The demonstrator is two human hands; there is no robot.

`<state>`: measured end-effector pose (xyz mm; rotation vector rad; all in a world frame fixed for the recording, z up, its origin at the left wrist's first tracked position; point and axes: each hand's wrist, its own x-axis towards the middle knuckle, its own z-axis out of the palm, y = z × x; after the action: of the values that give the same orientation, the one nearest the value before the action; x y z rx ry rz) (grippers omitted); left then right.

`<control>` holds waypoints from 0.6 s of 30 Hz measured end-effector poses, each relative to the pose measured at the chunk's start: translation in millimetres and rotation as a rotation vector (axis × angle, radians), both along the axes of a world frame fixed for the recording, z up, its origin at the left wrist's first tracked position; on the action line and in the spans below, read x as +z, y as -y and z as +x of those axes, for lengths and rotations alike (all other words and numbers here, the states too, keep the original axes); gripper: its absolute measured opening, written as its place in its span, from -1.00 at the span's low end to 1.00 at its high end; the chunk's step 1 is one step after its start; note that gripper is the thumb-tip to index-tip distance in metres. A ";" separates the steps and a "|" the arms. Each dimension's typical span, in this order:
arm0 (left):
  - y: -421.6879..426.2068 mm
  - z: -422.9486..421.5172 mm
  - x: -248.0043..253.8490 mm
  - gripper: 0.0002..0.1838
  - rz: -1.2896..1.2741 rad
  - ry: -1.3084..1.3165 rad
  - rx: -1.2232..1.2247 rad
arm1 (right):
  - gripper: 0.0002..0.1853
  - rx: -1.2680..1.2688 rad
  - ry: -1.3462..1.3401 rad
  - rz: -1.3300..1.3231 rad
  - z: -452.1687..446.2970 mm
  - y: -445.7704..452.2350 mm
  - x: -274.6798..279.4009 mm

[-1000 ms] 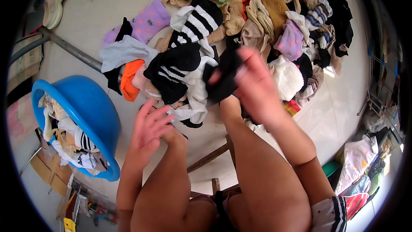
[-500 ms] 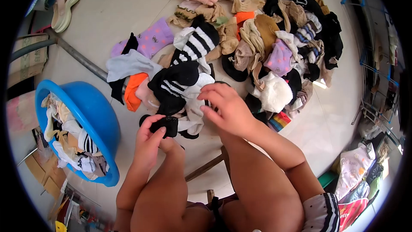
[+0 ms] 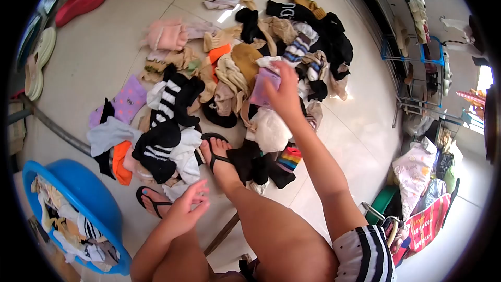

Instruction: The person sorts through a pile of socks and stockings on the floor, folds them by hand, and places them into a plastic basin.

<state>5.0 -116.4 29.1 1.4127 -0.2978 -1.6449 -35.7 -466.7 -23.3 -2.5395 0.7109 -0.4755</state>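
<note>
A large pile of mixed socks covers the floor in front of me. My right hand [image 3: 283, 90] is stretched over its right part, thumb and fingers apart, at a purple sock [image 3: 259, 92]; whether they touch is unclear. Just below that hand lies a fluffy white sock [image 3: 271, 130], with a rainbow-striped sock [image 3: 288, 160] nearby. My left hand [image 3: 187, 208] hovers above my left knee, fingers apart and nothing in it. Close to it are a white sock [image 3: 183, 156] and black socks with white stripes [image 3: 156, 151].
A blue basin [image 3: 99, 198] holding socks stands tilted at the left. My feet wear black flip-flops [image 3: 148, 202] at the pile's near edge. Red shoes [image 3: 82, 3] lie at upper left. Along the right stand a rack with blue parts [image 3: 389, 47] and several bags [image 3: 415, 177].
My left hand has let go of the black sock and lowered. My right arm has reached forward to the purple sock. The view has shifted right, showing more of my feet.
</note>
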 end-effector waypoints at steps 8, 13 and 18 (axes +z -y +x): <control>-22.9 -11.6 -16.4 -0.49 0.189 0.416 -0.366 | -0.39 -0.446 0.002 0.187 -0.4 115.5 -76.6; -15.6 -19.0 -28.4 -0.54 0.081 0.422 -0.189 | -0.70 -0.288 -0.101 -0.099 20.1 -7.1 -85.8; -10.6 -16.0 -31.5 -0.55 0.076 0.502 -0.235 | -0.63 -0.128 0.160 0.016 0.7 -43.3 -44.5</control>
<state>-11.0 -105.8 -2.4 1.8997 -0.7156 -1.4711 -35.0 -423.5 -67.8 -2.4174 0.8156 -0.7048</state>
